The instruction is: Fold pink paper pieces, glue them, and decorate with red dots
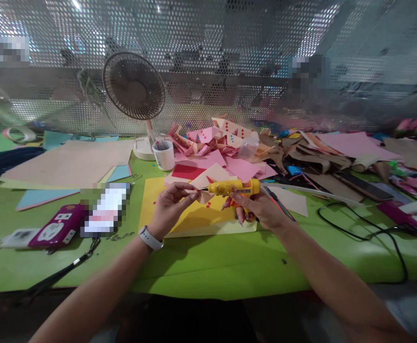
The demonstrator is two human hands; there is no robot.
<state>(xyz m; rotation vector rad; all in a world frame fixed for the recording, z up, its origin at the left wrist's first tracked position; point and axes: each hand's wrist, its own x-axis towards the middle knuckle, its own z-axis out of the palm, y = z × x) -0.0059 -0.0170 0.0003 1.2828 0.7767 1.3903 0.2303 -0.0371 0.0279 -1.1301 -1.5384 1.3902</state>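
My right hand (264,208) is wrapped round a yellow hot glue gun (250,187), whose nozzle points left. My left hand (167,206) pinches a small piece of peach paper (204,196), with the nozzle tip at the paper near my fingertips. Whether the tip touches the paper I cannot tell. Below both hands lies a sheet of yellow paper (189,220) with small red bits on it. Pink and peach sheets rest against its far side, along with a red piece (188,171).
A fan (135,88) and a white cup (164,156) stand behind. Pink paper pieces (208,136) are heaped at the back. A lit phone (106,209) and a purple power strip (56,225) lie left. A black cable (358,233) loops at right.
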